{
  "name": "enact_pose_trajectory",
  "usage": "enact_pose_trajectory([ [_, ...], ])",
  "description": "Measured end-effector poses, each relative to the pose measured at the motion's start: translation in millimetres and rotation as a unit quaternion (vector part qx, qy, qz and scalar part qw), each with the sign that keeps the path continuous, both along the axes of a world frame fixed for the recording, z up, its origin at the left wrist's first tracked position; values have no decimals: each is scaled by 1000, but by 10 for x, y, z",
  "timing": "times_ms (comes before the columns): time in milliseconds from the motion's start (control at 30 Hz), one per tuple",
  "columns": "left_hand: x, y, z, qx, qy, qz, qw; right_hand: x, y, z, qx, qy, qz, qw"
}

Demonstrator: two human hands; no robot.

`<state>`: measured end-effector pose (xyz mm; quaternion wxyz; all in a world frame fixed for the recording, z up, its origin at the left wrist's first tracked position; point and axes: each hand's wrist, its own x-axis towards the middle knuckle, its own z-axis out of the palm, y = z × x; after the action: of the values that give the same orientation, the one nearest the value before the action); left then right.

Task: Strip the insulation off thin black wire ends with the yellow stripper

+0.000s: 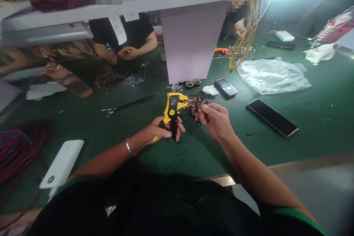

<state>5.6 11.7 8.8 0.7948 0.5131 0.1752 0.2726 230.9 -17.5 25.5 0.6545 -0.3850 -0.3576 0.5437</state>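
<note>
My left hand is wrapped around the handles of a yellow and black wire stripper, its jaws pointing up and to the right. Just right of the jaws lies a heap of short dark wires with copper-coloured ends. At the right edge of that heap is my right hand, with thumb and fingers pinched together. Whatever sits between those fingertips is too small to make out. Small dark scraps are scattered on the green table below my hands.
A smartphone, keypad phone and plastic bag lie to the right. Long black wires, a white power bank and coiled red cable are left. A pale divider stands ahead; a co-worker's hands hold a yellow tool.
</note>
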Motion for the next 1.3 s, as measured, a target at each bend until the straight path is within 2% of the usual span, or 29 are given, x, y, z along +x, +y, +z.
enact_pose_trajectory([
  [333,-10,4,84,-18,16,-12,1000,2,-72,110,-5,-16,-39,999],
  [567,-37,2,114,-29,23,-3,999,-58,-162,12,20,-160,-83,983],
  [667,-51,0,99,-34,22,-13,999,-86,-220,14,53,-268,-116,955],
  [833,-54,-36,113,-32,31,-22,999,-129,-278,45,175,-407,-139,886],
  [1000,-29,-78,150,-17,46,-27,998,-178,-313,19,272,-458,-152,832],
  [1133,-18,-86,140,14,54,-30,998,-188,-329,-3,317,-500,-151,792],
  [1300,-32,-94,122,19,61,-30,997,-190,-324,-4,357,-509,-155,768],
])
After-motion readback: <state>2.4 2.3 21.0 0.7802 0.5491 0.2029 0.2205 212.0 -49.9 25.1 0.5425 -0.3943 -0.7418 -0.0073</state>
